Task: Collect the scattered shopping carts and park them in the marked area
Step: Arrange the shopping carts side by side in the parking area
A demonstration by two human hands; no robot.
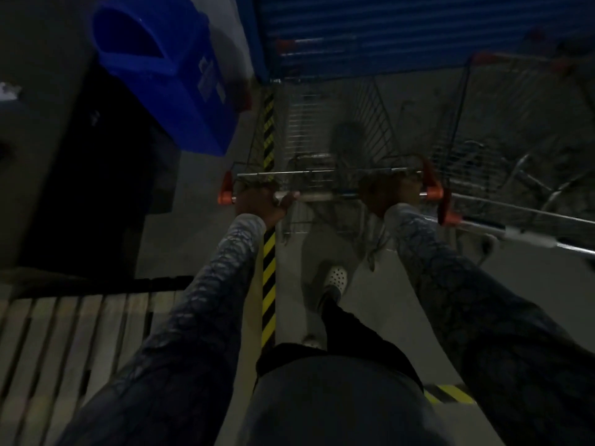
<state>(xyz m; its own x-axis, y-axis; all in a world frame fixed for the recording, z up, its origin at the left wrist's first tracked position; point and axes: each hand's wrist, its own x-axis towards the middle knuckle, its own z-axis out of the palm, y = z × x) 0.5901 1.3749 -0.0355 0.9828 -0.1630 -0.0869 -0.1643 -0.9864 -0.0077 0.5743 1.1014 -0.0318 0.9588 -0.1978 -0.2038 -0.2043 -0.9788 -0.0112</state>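
Steering close to the blue bin [167,69] on the left risks a clip if the shopping cart [335,123] drifts across the striped floor line [269,275] under its left side. The left grip [257,201] and right grip [383,194] each curl round the handle bar [318,197]. A rightward veer would snag the parked cart [521,123] just beside it. The cart's long axis runs away from the person, nose towards the blue shutter [418,27].
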